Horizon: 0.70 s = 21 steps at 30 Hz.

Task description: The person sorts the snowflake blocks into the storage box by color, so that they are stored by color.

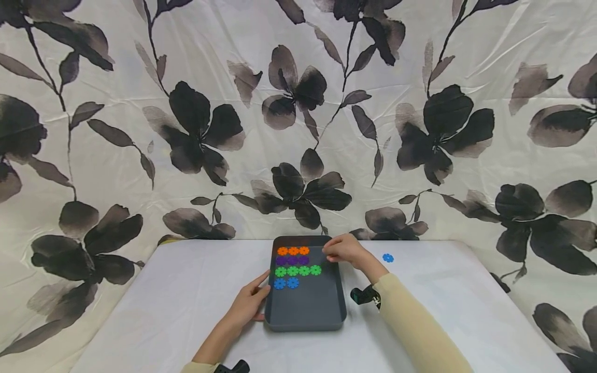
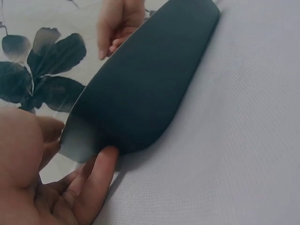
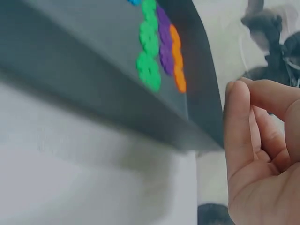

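A dark grey tray (image 1: 305, 311) stands on the white table with rows of small notched discs in it. From the back come orange discs (image 1: 293, 250), purple discs (image 1: 293, 260), green discs (image 1: 298, 271) and two blue discs (image 1: 286, 283). My left hand (image 1: 247, 303) grips the tray's left side, thumb and fingers at its wall in the left wrist view. Over the back right corner is my right hand (image 1: 347, 249). Its thumb and index fingertips meet in the right wrist view, other fingers curled; nothing shows between them.
A single blue disc (image 1: 388, 257) lies on the white tabletop (image 1: 420, 290), right of the tray. Behind the table hangs a pale cloth (image 1: 364, 171) with dark flower prints. Each wrist wears a dark device.
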Available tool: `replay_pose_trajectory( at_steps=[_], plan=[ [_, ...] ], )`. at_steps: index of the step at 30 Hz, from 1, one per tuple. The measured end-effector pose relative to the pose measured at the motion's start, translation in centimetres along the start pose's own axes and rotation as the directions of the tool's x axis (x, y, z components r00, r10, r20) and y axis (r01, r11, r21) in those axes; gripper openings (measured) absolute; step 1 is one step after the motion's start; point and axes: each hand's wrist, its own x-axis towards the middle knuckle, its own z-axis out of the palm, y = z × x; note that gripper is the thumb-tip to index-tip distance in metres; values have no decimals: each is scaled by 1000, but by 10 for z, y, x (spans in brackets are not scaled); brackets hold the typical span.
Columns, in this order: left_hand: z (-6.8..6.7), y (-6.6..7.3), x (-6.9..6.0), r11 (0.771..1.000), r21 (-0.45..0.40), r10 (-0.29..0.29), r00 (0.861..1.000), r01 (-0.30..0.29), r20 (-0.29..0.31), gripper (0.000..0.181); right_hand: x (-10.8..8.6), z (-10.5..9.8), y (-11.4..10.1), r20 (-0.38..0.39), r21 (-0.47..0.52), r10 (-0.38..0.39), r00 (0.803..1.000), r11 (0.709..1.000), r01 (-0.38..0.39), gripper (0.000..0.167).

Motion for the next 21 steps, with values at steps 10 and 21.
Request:
replay_pose_trajectory(
  at_steps=[10, 21],
  plan=[
    [1, 1, 3, 999, 28, -21, 1000, 22, -16, 60, -3, -37, 18, -103, 31, 21, 994, 999, -18, 19],
    [0, 0, 3, 1000, 17, -7, 1000, 7, 5, 59, -14, -80, 39, -157, 17, 32, 987, 999, -29, 23]
  ],
)
